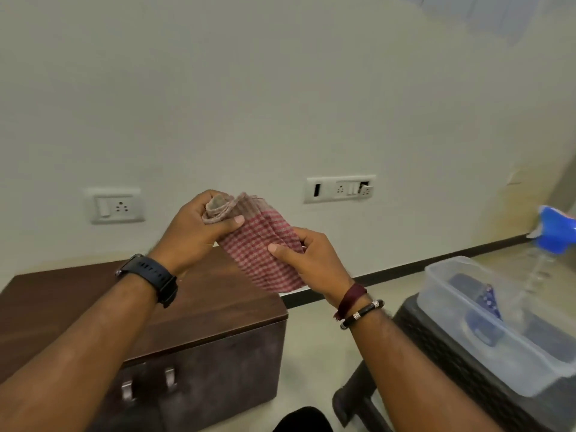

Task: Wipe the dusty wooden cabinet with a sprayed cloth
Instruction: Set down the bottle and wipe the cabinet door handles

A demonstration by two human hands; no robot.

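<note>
The head view looks down on 2 bare forearms raised in front of a pale wall [280,88]. The left hand [196,229] has its fingers and thumb curled round the bunched upper end of a red-and-white checked cloth [265,251], with the thumb pressed flat across the fabric. The right hand [308,260] pinches the cloth's lower right edge, thumb on the near face and fingers tucked behind. The cloth hangs slanted between the 2 hands, in the air above the far right corner of the cabinet [202,338], apart from its top. The cabinet is dark brown wood, standing against the wall at lower left, with 2 metal handles [149,383] on its front. A black watch [152,277] sits on the left wrist; a maroon thread and a black bracelet [361,310] sit on the right wrist. At lower right a clear plastic tub [461,310] rests on a dark stool [436,369], holding blurred dark and blue items. A spray bottle [556,233] with a blue head stands at the tub's far end, blurred. On the wall are a socket [115,205] to the left and a switch panel [339,188] to the right.
</note>
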